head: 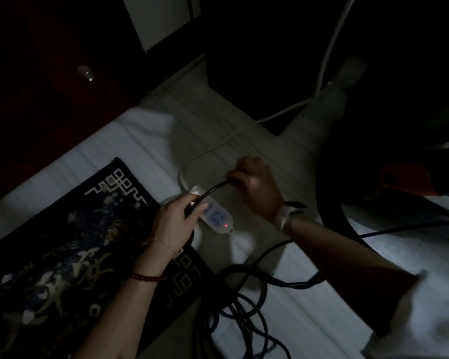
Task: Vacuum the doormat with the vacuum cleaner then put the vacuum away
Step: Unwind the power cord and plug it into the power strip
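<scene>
A dim room seen from above, looking down at a pale floor point(309, 320). At the centre lies a white power strip point(217, 216) with a small red light glowing at its near end and a white cable point(213, 147) running away from its far end toward dark furniture.

The left hand point(176, 216) rests on the far part of the power strip, fingers curled around a black plug point(192, 207) that sits at the strip; whether the plug is fully pushed in cannot be told in the gloom. The wrist wears a thin chain and a band of red beads.

The right hand point(255, 183) is just beyond and to the right of the power strip, closed in a loose fist around the black cord point(214, 187) that leads from the plug. This wrist wears a pale watch.

More of the black cord lies in loose loops point(239, 307) on the floor, nearer the viewer than the power strip.

The doormat point(70, 255), dark with a pale geometric border and pale lettering, lies flat to the left of the power strip, its corner reaching under the left forearm.

To the right of the power strip, at the frame's edge, sits an orange and dark shape point(405, 180), too dark to identify with certainty.
</scene>
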The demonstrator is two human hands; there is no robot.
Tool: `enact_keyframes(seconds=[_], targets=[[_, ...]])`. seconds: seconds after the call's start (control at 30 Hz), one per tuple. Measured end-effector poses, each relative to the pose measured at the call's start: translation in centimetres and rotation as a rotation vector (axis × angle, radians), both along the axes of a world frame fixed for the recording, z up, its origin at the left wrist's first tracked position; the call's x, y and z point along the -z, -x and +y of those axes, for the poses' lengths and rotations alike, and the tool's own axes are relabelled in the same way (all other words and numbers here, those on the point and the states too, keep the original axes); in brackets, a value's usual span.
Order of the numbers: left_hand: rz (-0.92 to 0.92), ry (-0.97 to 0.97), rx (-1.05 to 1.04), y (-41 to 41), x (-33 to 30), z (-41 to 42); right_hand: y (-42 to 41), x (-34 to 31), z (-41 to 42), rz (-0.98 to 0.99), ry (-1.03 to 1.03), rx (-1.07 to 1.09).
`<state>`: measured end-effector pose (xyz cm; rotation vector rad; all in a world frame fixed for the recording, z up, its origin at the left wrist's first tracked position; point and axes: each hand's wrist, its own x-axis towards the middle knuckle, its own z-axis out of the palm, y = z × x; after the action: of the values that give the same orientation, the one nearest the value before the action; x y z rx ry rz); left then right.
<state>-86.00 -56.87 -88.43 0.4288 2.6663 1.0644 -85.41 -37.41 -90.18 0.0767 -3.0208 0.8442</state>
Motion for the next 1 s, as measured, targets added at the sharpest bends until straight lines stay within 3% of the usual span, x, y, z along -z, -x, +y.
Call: enact_keyframes(seconds=[0.13, 0.3, 0.43, 0.57, 1.0], targets=[[-0.021, 0.081, -0.063, 0.3, 0.3, 0.0, -0.5, 0.0, 3.1, -0.172, 0.134, 0.115], [-0.263, 0.162, -0.222, 1.4, 0.7, -1.3, -1.4, 1.2, 1.1, -0.334, 0.52, 0.31], [-0.149, 0.208, -0.208, 1.2, 0.9, -2.0, -1.2, 2.0, -1.4, -0.382, 0.779, 0.341], [-0.069, 0.16, -0.237, 1.5, 1.5, -2.7, -0.7, 3.0, -2.9, -0.402, 0.762, 0.282], [-0.17, -0.113, -0.374, 1.8, 2.3, -3.5, -0.1, 4.4, -3.5, -0.427, 0.773, 0.172]])
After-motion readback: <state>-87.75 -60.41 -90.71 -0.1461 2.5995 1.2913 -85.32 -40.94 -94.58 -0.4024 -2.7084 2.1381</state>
